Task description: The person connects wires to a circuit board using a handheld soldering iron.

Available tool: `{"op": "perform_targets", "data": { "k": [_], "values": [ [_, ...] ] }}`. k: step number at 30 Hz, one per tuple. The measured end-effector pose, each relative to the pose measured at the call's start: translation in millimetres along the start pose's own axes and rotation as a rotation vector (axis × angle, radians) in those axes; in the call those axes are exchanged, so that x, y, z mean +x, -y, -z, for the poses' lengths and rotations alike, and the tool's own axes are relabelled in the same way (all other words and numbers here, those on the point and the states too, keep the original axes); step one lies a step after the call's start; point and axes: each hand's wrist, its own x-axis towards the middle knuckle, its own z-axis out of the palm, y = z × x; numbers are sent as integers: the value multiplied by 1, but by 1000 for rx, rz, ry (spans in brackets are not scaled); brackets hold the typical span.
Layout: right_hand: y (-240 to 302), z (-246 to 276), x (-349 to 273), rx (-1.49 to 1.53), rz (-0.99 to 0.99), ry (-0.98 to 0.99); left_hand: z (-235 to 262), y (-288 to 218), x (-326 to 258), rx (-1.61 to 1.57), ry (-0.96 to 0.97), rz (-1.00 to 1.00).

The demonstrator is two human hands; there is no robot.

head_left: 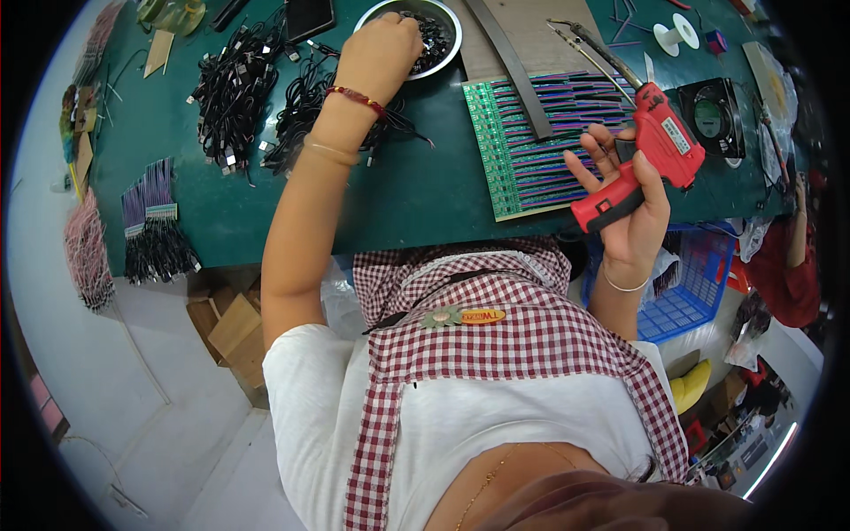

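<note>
Beyond your wrist, your left hand [382, 46] dipped curled fingers into the metal bowl [443, 40] of small black parts, probably picking one, while your right hand [630, 199] gripped the red soldering gun [651, 150] over the green board [540, 146], likely needing that part placed beneath its tip.

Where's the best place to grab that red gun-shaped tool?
By its red handle, probably, coming from below the way the right hand wraps it now. The handle is thick and angled down toward the person, while the long metal tip points away over the green board.
</note>
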Motion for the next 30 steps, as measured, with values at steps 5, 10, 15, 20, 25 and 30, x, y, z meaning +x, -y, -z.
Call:
{"op": "perform_targets", "data": {
  "k": [5,10,15,20,25,30],
  "values": [
    [6,-1,-6,-89,130,-56,27,-31,-11,-562,-118,27],
    [-11,-25,-14,-454,194,-73,65,-117,-56,-1124,285,144],
    [-22,-41,-23,-807,146,-8,79,-145,-75,-1306,306,294],
    [-29,-38,-24,-864,195,42,82,-147,-79,-1332,307,401],
    [-35,-33,-23,-882,243,3,81,-128,-70,-1242,434,347],
    [-35,-36,-20,-899,174,9,80,-113,-64,-1276,560,333]
  ]
}}
